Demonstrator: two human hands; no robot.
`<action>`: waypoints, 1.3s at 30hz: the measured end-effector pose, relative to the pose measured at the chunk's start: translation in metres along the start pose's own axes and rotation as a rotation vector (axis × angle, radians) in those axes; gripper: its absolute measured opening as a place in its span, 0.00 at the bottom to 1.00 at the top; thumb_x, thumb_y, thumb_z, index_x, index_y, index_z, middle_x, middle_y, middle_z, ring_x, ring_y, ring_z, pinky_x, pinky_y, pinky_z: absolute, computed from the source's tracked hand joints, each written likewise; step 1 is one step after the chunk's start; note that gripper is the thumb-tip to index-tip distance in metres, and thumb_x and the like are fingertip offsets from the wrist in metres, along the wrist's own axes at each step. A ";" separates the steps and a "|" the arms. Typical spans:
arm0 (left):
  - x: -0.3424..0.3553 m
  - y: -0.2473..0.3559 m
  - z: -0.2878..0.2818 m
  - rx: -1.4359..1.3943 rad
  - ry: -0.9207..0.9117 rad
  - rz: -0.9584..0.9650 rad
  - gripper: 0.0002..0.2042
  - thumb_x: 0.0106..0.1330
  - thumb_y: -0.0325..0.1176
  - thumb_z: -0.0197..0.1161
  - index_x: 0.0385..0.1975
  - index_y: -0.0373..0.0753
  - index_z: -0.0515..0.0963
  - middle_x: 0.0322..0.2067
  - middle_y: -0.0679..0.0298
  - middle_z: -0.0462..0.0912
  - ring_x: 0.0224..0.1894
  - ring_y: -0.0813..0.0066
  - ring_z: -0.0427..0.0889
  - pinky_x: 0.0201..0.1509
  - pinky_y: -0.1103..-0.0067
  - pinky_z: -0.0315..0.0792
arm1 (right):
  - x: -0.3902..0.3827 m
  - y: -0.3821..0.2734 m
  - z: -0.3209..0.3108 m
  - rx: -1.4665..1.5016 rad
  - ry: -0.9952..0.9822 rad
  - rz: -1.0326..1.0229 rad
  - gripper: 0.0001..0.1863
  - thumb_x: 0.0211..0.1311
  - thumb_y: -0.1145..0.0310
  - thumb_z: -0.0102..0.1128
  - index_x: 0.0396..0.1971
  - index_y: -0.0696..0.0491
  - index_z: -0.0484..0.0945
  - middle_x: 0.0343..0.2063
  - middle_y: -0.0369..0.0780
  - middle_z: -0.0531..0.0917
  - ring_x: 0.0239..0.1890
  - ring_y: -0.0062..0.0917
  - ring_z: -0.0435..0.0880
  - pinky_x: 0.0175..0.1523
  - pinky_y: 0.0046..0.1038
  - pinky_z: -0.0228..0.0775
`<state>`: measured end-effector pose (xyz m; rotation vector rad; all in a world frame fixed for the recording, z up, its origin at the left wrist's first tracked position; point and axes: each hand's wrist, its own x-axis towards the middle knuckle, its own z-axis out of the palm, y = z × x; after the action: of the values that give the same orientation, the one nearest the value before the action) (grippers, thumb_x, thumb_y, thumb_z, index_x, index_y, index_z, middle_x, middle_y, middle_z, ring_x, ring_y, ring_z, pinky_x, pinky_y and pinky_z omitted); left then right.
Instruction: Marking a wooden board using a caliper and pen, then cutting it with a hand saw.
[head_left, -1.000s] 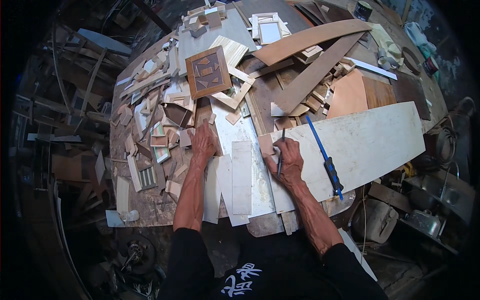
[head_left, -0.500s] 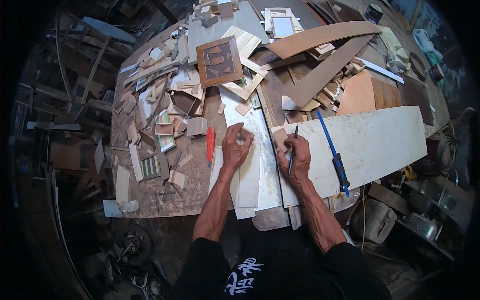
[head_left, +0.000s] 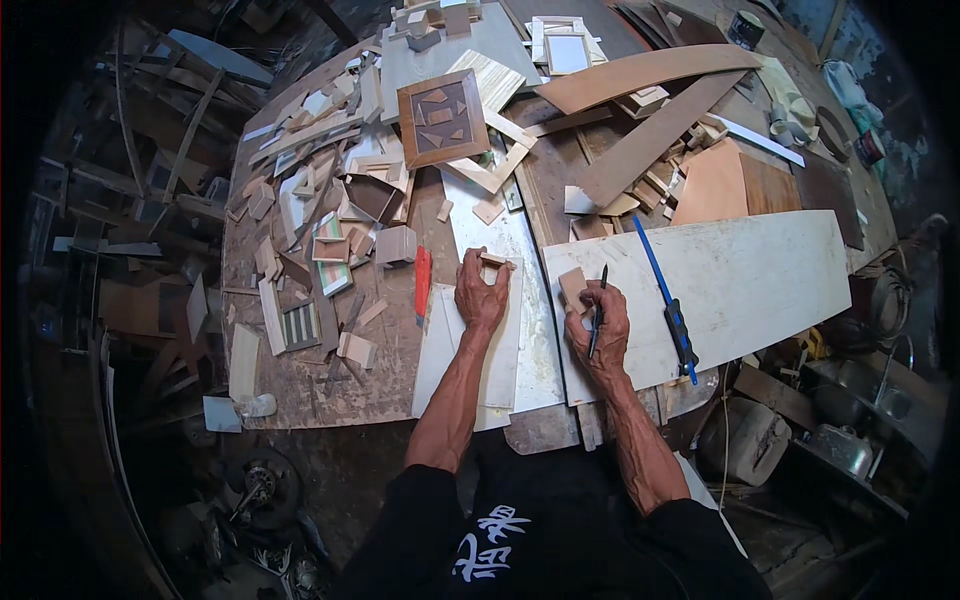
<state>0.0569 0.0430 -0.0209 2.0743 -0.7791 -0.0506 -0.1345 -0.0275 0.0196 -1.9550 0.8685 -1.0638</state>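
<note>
My left hand (head_left: 482, 292) pinches a small wood piece (head_left: 494, 260) between thumb and fingers, above a pale flat board (head_left: 503, 345). In my right hand (head_left: 604, 322) are a dark pen-like stick (head_left: 598, 328), slanting upward, and a small light-brown wood block (head_left: 573, 287), held at the thumb side. This hand is over the left end of a wide whitish panel (head_left: 760, 275). To the left of my left hand lies a red utility knife (head_left: 423, 283). A slim blue tool (head_left: 666, 305) with a black grip rests on the panel, right of my right hand.
Wood offcuts (head_left: 345, 250) crowd the worktable's left side. A brown framed panel (head_left: 410, 120) with small wooden shapes lies farther back. Curved brown boards (head_left: 650, 75) spread across the back right. Metal and plastic containers (head_left: 750, 440) stand below the right edge.
My left hand has shifted slightly right with its wood piece. The pen-like stick in my right hand has tilted, and the wood block there is turned. The pale boards under my left arm have shifted.
</note>
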 end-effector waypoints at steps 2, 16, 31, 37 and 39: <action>0.000 0.000 0.002 0.087 0.058 0.085 0.20 0.53 0.35 0.68 0.43 0.38 0.70 0.40 0.55 0.78 0.42 0.57 0.77 0.49 0.65 0.69 | -0.002 -0.001 0.000 0.005 -0.008 0.014 0.15 0.44 0.76 0.64 0.34 0.57 0.73 0.41 0.47 0.77 0.44 0.36 0.76 0.47 0.33 0.70; 0.003 -0.002 0.003 0.229 0.046 0.110 0.21 0.53 0.42 0.68 0.39 0.34 0.70 0.33 0.53 0.81 0.39 0.55 0.79 0.63 0.54 0.52 | -0.007 -0.007 0.007 -0.015 -0.032 0.043 0.16 0.45 0.76 0.64 0.36 0.58 0.73 0.40 0.46 0.77 0.44 0.35 0.77 0.48 0.31 0.70; -0.004 0.025 -0.093 -0.526 -0.217 -0.379 0.29 0.49 0.23 0.70 0.55 0.31 0.68 0.41 0.56 0.78 0.32 0.75 0.80 0.33 0.81 0.74 | 0.055 -0.039 0.081 -0.156 -0.086 -0.044 0.14 0.48 0.70 0.64 0.37 0.54 0.75 0.37 0.43 0.76 0.43 0.38 0.75 0.45 0.34 0.69; -0.002 0.062 -0.034 -0.270 -0.359 -0.104 0.24 0.46 0.27 0.71 0.44 0.29 0.72 0.41 0.50 0.77 0.29 0.71 0.80 0.32 0.78 0.74 | 0.023 -0.009 0.025 -0.048 0.112 -0.010 0.09 0.52 0.75 0.57 0.35 0.57 0.75 0.35 0.45 0.78 0.39 0.38 0.75 0.44 0.33 0.67; 0.001 0.072 -0.006 -0.217 -0.324 0.113 0.25 0.45 0.28 0.72 0.45 0.31 0.74 0.40 0.53 0.76 0.28 0.73 0.77 0.34 0.78 0.74 | 0.013 0.004 0.008 -0.073 0.114 0.022 0.09 0.52 0.76 0.56 0.36 0.57 0.74 0.35 0.45 0.78 0.39 0.37 0.75 0.45 0.33 0.67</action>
<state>0.0229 0.0181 0.0381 1.8349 -1.0378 -0.3996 -0.1226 -0.0377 0.0175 -1.9545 1.0013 -1.1550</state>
